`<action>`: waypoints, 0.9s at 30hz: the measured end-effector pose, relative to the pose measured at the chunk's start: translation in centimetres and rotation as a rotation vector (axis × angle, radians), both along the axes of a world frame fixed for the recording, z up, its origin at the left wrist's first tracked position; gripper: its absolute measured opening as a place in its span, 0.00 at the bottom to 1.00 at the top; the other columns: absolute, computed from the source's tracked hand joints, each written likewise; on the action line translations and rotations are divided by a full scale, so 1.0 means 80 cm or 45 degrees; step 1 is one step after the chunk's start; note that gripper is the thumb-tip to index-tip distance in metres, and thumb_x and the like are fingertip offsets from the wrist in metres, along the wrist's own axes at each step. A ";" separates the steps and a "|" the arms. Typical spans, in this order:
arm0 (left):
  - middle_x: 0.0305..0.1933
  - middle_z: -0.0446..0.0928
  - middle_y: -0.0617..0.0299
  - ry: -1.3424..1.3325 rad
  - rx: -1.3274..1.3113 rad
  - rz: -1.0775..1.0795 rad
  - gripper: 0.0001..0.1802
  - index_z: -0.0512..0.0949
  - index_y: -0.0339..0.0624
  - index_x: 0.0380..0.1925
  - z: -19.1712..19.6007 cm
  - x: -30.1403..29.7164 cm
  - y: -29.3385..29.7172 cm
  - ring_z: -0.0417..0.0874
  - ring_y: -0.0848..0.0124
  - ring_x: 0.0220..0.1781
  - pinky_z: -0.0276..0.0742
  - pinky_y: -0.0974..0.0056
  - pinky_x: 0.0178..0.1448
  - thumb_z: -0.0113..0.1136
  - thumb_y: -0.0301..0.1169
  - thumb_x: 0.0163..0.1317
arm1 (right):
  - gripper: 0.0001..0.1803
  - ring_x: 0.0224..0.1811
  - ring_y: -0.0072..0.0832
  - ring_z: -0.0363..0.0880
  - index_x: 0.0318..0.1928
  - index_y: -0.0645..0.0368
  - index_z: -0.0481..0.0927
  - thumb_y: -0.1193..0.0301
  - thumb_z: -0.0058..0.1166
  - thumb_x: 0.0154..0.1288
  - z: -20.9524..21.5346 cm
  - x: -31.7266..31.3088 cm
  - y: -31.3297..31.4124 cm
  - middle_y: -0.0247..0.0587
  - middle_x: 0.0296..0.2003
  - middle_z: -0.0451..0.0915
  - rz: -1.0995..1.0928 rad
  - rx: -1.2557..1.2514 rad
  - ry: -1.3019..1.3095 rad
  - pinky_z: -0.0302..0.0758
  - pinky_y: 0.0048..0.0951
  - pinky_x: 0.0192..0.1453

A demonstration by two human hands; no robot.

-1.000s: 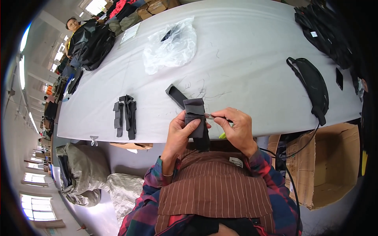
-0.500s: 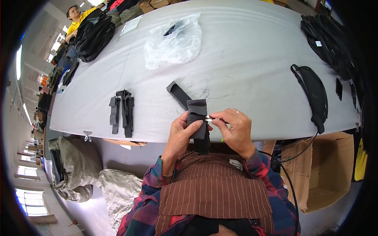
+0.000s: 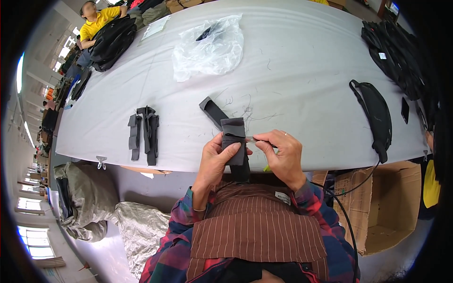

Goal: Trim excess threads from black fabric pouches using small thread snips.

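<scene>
My left hand (image 3: 215,159) is closed on a folded black fabric strip (image 3: 233,126), its thumb pressed flat on the front. The strip's lower end hangs below the fingers, over the table's near edge. My right hand (image 3: 283,154) grips small thread snips (image 3: 252,139); their slim metal tips touch or nearly touch the strip's right edge. Just beyond the held strip, another black fabric strip (image 3: 213,113) lies slanted on the table. Several loose dark threads (image 3: 250,112) are scattered beside it.
Several folded black strips (image 3: 150,134) lie at left on the grey-covered table (image 3: 302,85). A clear plastic bag (image 3: 207,54) is farther back. At right are a black waist bag (image 3: 375,115), a phone (image 3: 405,111) and stacked black bags; below stands an open cardboard box (image 3: 363,207). A person in yellow (image 3: 96,26) is far left.
The snips' tips have turned and look closer together against the strip's edge. My left hand and the strip have shifted slightly left. The person in yellow has moved a little.
</scene>
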State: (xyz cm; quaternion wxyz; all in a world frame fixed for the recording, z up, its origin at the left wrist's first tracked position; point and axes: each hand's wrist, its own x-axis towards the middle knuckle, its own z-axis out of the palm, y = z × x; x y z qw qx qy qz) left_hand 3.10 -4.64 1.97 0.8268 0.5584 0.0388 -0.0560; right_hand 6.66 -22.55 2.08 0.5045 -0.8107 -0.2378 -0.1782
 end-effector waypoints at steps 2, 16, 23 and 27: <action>0.41 0.81 0.53 -0.013 0.027 -0.035 0.13 0.73 0.33 0.47 -0.003 0.001 0.003 0.84 0.67 0.39 0.83 0.67 0.40 0.57 0.28 0.65 | 0.04 0.25 0.33 0.75 0.33 0.53 0.84 0.72 0.61 0.55 0.000 0.001 0.001 0.35 0.25 0.80 0.001 0.004 0.017 0.68 0.31 0.29; 0.36 0.82 0.48 0.024 0.065 -0.061 0.16 0.71 0.31 0.48 0.001 0.010 -0.010 0.85 0.65 0.38 0.83 0.65 0.42 0.57 0.30 0.64 | 0.04 0.25 0.33 0.74 0.32 0.55 0.84 0.75 0.61 0.53 -0.001 0.006 -0.006 0.35 0.23 0.78 -0.019 -0.046 -0.087 0.67 0.30 0.30; 0.42 0.80 0.51 0.042 0.025 -0.033 0.15 0.70 0.33 0.49 0.002 0.012 -0.008 0.84 0.67 0.40 0.83 0.65 0.41 0.56 0.27 0.64 | 0.06 0.25 0.31 0.74 0.34 0.55 0.83 0.76 0.62 0.53 0.003 0.011 -0.012 0.34 0.23 0.78 -0.004 -0.128 -0.182 0.68 0.30 0.32; 0.44 0.80 0.51 0.021 0.152 -0.105 0.14 0.70 0.32 0.47 0.004 0.014 -0.021 0.84 0.66 0.40 0.81 0.66 0.42 0.55 0.25 0.63 | 0.18 0.31 0.26 0.76 0.45 0.57 0.79 0.73 0.66 0.52 0.012 0.021 -0.020 0.37 0.33 0.78 -0.001 0.236 0.087 0.74 0.27 0.39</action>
